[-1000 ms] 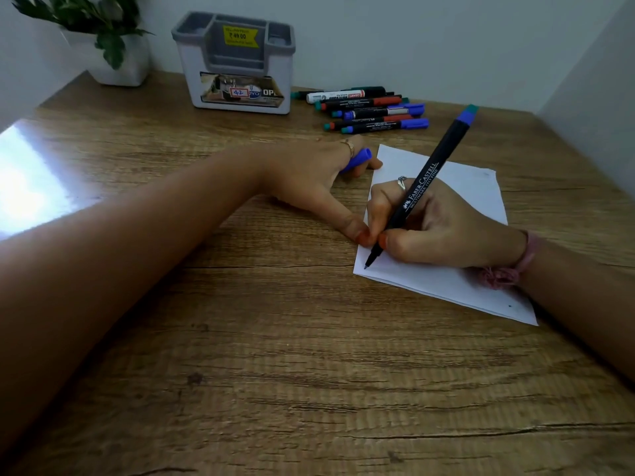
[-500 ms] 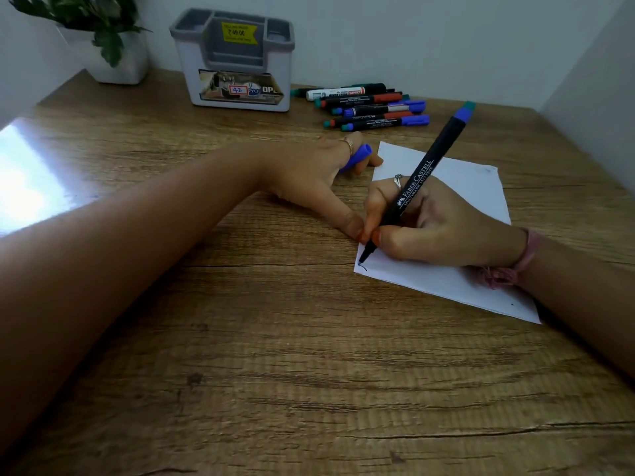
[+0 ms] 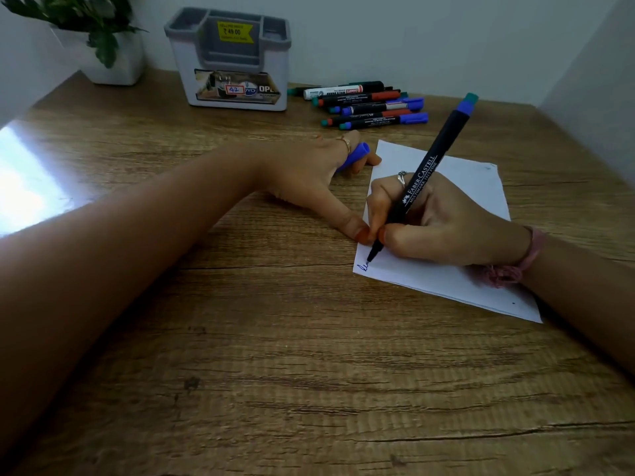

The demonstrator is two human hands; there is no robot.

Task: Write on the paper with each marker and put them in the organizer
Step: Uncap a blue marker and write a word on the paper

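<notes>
My right hand (image 3: pixel 443 221) grips a black marker with a blue end (image 3: pixel 426 173), its tip touching the near left corner of the white paper (image 3: pixel 477 187), where a short blue scribble (image 3: pixel 362 268) shows. My left hand (image 3: pixel 309 180) lies beside the paper's left edge, its thumb pressing down next to the marker tip, and its fingers hold the blue cap (image 3: pixel 354 156). Several more markers (image 3: pixel 364 103) lie in a pile at the back of the wooden table. The grey and white organizer (image 3: pixel 230 60) stands left of them, with nothing visible in its compartments.
A potted plant (image 3: pixel 103 39) stands in the back left corner. Walls close the table at the back and right. A bright patch of light falls on the table's left side (image 3: pixel 27 187). Bare wood (image 3: pixel 292 372) fills the near half.
The marker tip has drawn a short blue scribble at the paper's near left corner, shifting slightly to the right. My left hand has stayed in place with the cap.
</notes>
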